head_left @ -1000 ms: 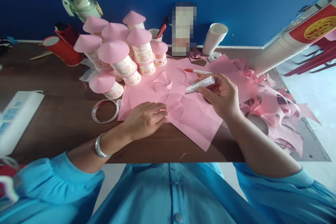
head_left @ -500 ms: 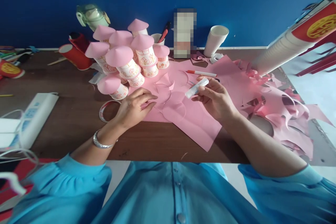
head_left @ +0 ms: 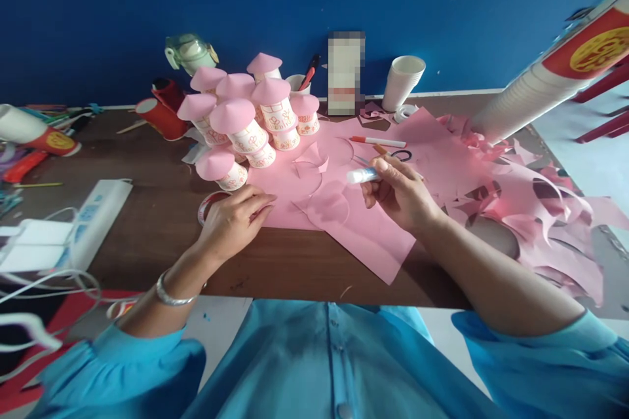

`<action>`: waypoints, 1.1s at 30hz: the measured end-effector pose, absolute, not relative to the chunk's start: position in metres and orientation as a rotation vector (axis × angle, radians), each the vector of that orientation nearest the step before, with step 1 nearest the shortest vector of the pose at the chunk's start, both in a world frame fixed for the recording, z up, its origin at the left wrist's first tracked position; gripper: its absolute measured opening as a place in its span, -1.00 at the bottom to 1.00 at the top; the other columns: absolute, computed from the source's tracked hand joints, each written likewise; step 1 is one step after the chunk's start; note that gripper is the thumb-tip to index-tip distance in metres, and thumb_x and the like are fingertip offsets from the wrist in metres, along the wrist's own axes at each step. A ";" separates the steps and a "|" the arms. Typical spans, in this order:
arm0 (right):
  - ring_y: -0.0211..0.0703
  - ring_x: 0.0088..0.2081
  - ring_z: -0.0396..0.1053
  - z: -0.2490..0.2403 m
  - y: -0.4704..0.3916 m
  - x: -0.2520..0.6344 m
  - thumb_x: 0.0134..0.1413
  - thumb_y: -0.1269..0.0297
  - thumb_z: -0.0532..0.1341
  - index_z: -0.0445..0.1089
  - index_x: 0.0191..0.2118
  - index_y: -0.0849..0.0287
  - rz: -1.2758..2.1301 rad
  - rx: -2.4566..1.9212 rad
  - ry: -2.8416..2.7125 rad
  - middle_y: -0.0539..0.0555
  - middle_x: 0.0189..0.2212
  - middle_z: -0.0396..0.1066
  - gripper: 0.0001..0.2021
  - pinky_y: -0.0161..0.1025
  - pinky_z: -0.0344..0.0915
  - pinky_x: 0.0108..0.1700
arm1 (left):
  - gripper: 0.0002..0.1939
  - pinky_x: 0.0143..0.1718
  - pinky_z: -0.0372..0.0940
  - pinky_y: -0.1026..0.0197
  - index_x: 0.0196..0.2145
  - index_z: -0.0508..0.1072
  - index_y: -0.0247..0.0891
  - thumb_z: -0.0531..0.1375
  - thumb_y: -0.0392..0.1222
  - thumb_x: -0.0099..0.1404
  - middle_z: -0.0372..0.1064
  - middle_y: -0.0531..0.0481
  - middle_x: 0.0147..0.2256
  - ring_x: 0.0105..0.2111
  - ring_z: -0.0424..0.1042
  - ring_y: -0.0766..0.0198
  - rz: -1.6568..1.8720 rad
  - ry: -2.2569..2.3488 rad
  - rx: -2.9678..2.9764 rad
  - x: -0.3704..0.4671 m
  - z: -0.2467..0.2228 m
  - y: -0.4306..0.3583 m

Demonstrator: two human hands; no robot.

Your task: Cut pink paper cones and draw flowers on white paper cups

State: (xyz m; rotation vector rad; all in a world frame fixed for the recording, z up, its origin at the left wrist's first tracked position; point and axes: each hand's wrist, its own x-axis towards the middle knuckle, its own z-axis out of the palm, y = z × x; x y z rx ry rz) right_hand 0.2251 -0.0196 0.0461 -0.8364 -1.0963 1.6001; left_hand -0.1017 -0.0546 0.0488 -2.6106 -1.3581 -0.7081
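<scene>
My right hand (head_left: 405, 193) is closed around a glue stick (head_left: 362, 175), white end pointing left, above the pink paper (head_left: 378, 245). My left hand (head_left: 236, 217) holds nothing; its fingers are loosely stretched and the thumb stands a little apart. It hovers at the paper's left edge, partly covering a white ring with red marks (head_left: 202, 209). Just beyond it lies a tipped paper cup with a pink cone roof (head_left: 216, 163). Behind that, several drawn-on cups with pink cones (head_left: 233, 116) are stacked in towers. Scissors (head_left: 403, 155) lie partly hidden behind my right hand.
A red-capped marker (head_left: 378, 142) lies on the paper. Pink offcuts (head_left: 550, 209) and a long stack of cups (head_left: 521, 101) are at the right. White cups (head_left: 403, 82) stand by the blue wall. A power strip (head_left: 101, 222) with cables lies at the left.
My right hand has turned the glue stick from a slant to nearly level. My left hand has drawn slightly back and left. The whole view has shifted a little.
</scene>
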 end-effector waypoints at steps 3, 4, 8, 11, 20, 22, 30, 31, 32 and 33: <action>-0.30 -0.55 0.36 0.044 -0.020 0.223 0.12 -0.08 0.48 0.36 -0.39 0.12 1.614 -0.815 -1.077 -0.07 -0.54 0.43 -0.58 -0.34 0.33 -0.49 | -0.76 -0.41 0.39 0.24 0.02 0.59 -0.20 0.20 -0.29 0.47 0.59 -0.06 -0.17 -0.31 0.60 0.26 -0.618 -1.286 -2.667 -0.089 0.044 -0.053; -0.30 -0.54 0.36 0.043 -0.020 0.222 0.10 -0.06 0.49 0.36 -0.39 0.13 1.612 -0.814 -1.072 -0.07 -0.54 0.43 -0.58 -0.34 0.35 -0.48 | -0.71 -0.39 0.40 0.23 0.09 0.56 -0.20 0.19 -0.30 0.47 0.57 -0.09 -0.13 -0.28 0.59 0.23 -0.545 -1.252 -2.688 -0.082 0.042 -0.051; -0.29 -0.50 0.37 0.041 -0.019 0.222 0.09 -0.06 0.50 0.39 -0.38 0.14 1.604 -0.838 -1.054 -0.06 -0.53 0.42 -0.59 -0.34 0.41 -0.45 | -0.67 -0.33 0.44 0.15 0.16 0.48 -0.22 0.18 -0.30 0.48 0.53 -0.13 -0.13 -0.23 0.54 0.14 -0.356 -1.139 -2.735 -0.056 0.035 -0.048; -0.29 -0.50 0.38 0.041 -0.018 0.223 0.05 -0.07 0.52 0.40 -0.35 0.13 1.607 -0.854 -1.037 -0.06 -0.52 0.43 -0.58 -0.33 0.42 -0.45 | -0.77 -0.32 0.43 0.18 0.03 0.53 -0.24 0.16 -0.33 0.48 0.52 -0.10 -0.17 -0.26 0.53 0.19 -0.462 -1.122 -2.728 -0.052 0.034 -0.051; -0.23 -0.41 0.51 0.039 -0.017 0.223 -0.07 0.09 0.59 0.51 -0.14 0.15 1.760 -0.812 -0.964 -0.03 -0.43 0.54 -0.57 -0.25 0.53 -0.30 | -0.86 -0.33 0.42 0.17 -0.09 0.57 -0.21 0.25 -0.26 0.42 0.56 -0.10 -0.16 -0.27 0.58 0.15 -0.651 -1.489 -2.382 -0.119 0.056 -0.058; -0.23 -0.43 0.50 0.038 -0.017 0.221 -0.04 0.05 0.58 0.54 -0.17 0.17 1.776 -0.805 -0.980 0.01 -0.40 0.56 -0.59 -0.25 0.52 -0.32 | -0.85 -0.31 0.44 0.18 -0.07 0.57 -0.20 0.24 -0.23 0.44 0.55 -0.09 -0.15 -0.34 0.54 0.23 -0.723 -1.535 -2.413 -0.119 0.059 -0.057; -0.33 -0.57 0.33 0.042 -0.027 0.207 0.10 -0.09 0.47 0.53 -0.30 0.21 1.846 -0.706 -1.110 -0.05 -0.52 0.42 -0.59 -0.34 0.31 -0.51 | -0.43 -0.38 0.47 0.32 0.19 0.47 -0.22 0.44 -0.08 0.28 0.55 -0.06 -0.12 -0.42 0.47 0.41 -1.469 -1.568 -3.011 -0.029 0.061 -0.047; -0.34 -0.58 0.30 0.043 -0.028 0.206 0.09 -0.10 0.48 0.53 -0.30 0.21 1.866 -0.698 -1.117 -0.06 -0.53 0.40 -0.59 -0.34 0.29 -0.52 | -0.47 -0.38 0.46 0.32 0.16 0.50 -0.23 0.45 -0.10 0.28 0.55 -0.06 -0.14 -0.41 0.47 0.41 -1.572 -1.564 -3.016 -0.020 0.061 -0.044; -0.35 -0.59 0.26 0.043 -0.029 0.206 0.08 -0.11 0.48 0.52 -0.32 0.21 1.879 -0.692 -1.124 -0.07 -0.55 0.37 -0.58 -0.34 0.26 -0.54 | -0.58 -0.35 0.46 0.32 0.07 0.55 -0.23 0.44 -0.12 0.29 0.55 -0.06 -0.17 -0.37 0.49 0.38 -1.653 -1.539 -3.027 -0.013 0.060 -0.042; -0.36 -0.60 0.21 0.044 -0.030 0.206 0.07 -0.12 0.48 0.51 -0.36 0.21 1.889 -0.688 -1.131 -0.09 -0.57 0.33 -0.56 -0.34 0.22 -0.55 | -0.69 -0.36 0.44 0.32 -0.02 0.59 -0.23 0.42 -0.14 0.31 0.55 -0.05 -0.21 -0.36 0.48 0.37 -1.725 -1.498 -3.030 -0.008 0.060 -0.040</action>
